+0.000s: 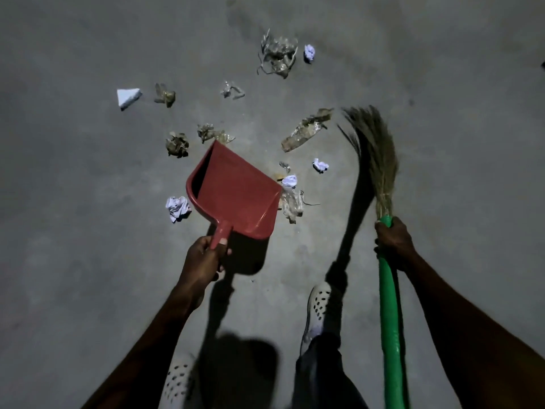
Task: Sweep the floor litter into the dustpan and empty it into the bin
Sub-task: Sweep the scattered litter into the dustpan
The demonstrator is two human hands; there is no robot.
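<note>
Left hand (206, 255) grips the stub handle of the red dustpan (236, 191), fingers curled round it, thumb on top. Pan extends fwd and slightly right of that hand, tilted, with its open mouth facing away and left; nothing visible inside, though the interior is partly in shadow.

Right hand (393, 245) is closed round the green handle of the broom (374, 149), just below the bristle binding. Bristles fan out fwd of the hand, tips curving left over the grey floor (88, 261); cannot tell if they touch it.

Litter, relative to hands:
- Clear plastic scrap (292, 203) and white paper ball (289, 180): against the pan's right edge, between the two hands, fwd.
- White paper ball (320, 165): just left of the bristles.
- Long clear wrapper (305, 129): fwd of the pan, near the bristle tips.
- Crumpled paper (177, 208): beside the pan's left rear corner, fwd of the left hand.
- Dry leaf clump (177, 144), white card triangle (128, 97), tangled plastic (277, 54): well fwd of both hands.

Both forearms reach fwd and down. One white perforated shoe (317, 305) is planted between them.
</note>
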